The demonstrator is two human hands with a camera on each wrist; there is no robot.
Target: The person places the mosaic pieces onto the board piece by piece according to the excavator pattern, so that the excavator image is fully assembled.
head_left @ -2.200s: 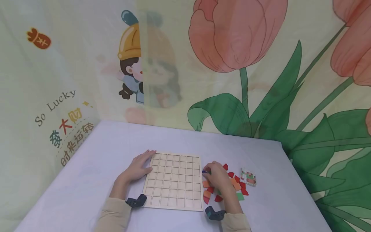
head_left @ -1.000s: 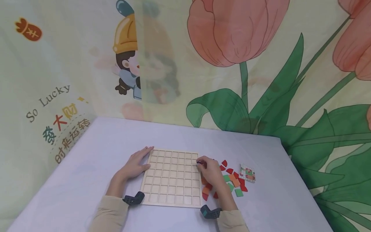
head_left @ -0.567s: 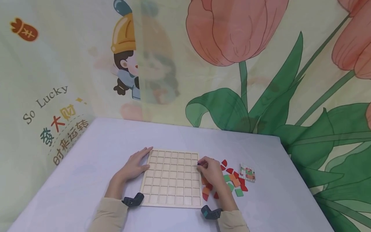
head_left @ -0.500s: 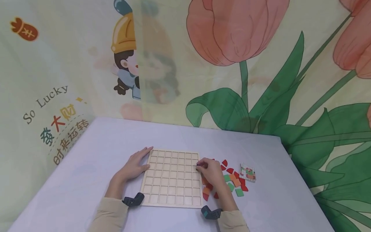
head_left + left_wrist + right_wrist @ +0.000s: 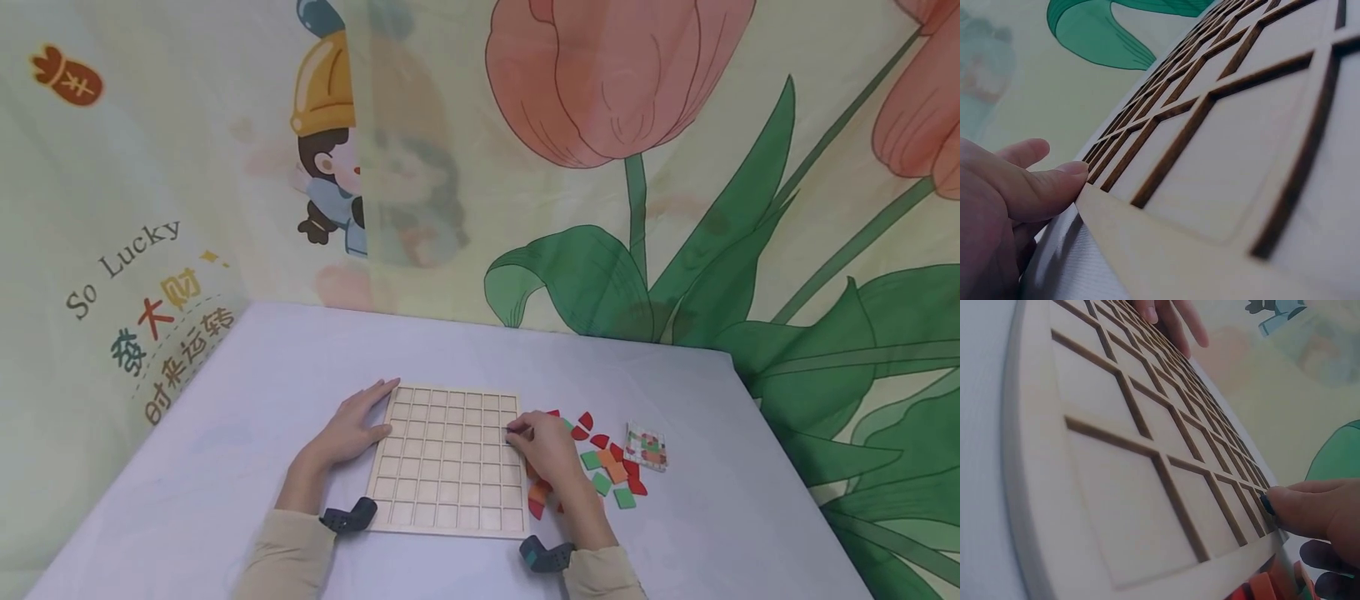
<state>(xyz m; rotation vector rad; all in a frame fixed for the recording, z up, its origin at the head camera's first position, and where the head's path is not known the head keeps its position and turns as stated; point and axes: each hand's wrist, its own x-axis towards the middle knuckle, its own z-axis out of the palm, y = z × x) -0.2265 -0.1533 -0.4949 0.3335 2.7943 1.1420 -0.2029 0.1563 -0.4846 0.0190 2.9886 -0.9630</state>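
A pale wooden board (image 5: 448,460) with a grid of square recesses lies on the table. My left hand (image 5: 347,429) rests along its left edge, fingers extended, with the thumb touching the rim in the left wrist view. At the board's right edge, in its upper half, my right hand (image 5: 551,450) pinches a small dark blue piece (image 5: 1266,504) between thumb and finger. The right wrist view shows this piece at an edge recess; its full shape is hidden by the fingers, and I cannot tell whether it touches the recess floor.
Right of the board lie loose flat pieces: red rounded wedges (image 5: 586,421), green squares (image 5: 624,498) and orange ones (image 5: 617,472), some partly behind my right hand. A square patterned card (image 5: 646,446) lies beyond them. Dark wrist devices (image 5: 546,555) sit near both sleeves.
My right hand has moved left from the loose pieces to the board's right edge, carrying the blue piece, then slightly nearer along that edge. The left hand stays at the left edge.
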